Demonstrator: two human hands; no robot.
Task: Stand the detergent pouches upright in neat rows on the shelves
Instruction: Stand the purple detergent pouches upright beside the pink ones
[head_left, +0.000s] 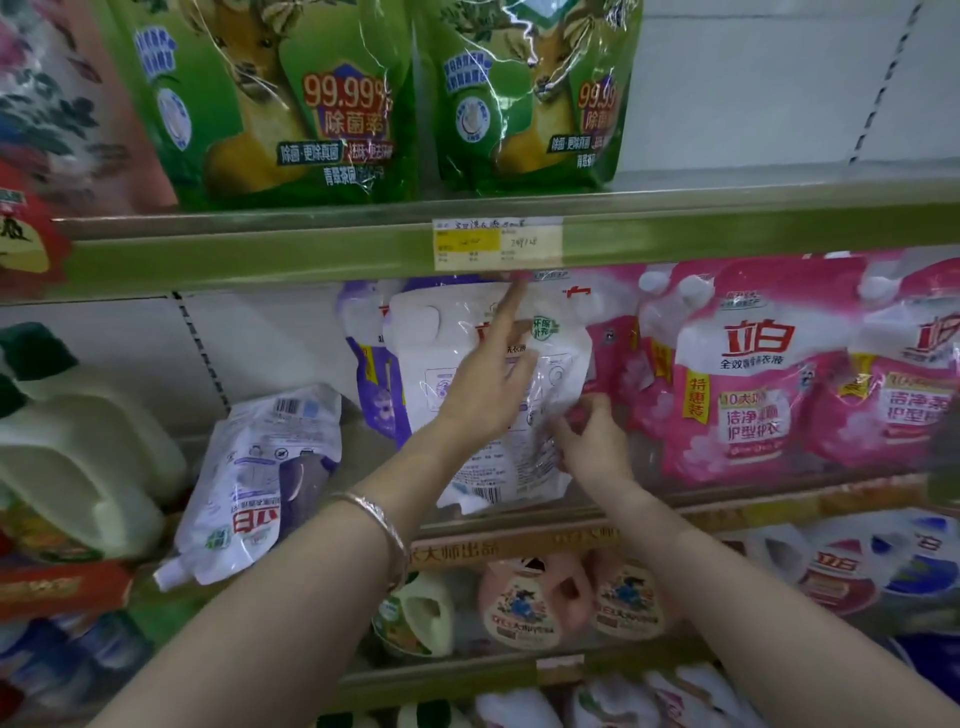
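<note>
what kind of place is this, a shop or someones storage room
Most likely a shop's laundry aisle. A price tag sits on the shelf rail, identical pink pouches and green pouches stand in rows facing outward, and detergent jugs fill the shelves beside and below.

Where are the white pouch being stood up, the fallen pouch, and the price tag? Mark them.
white pouch (457, 374), head view, left front panel
fallen pouch (249, 467), head view, middle
price tag (497, 244), head view, centre
</note>
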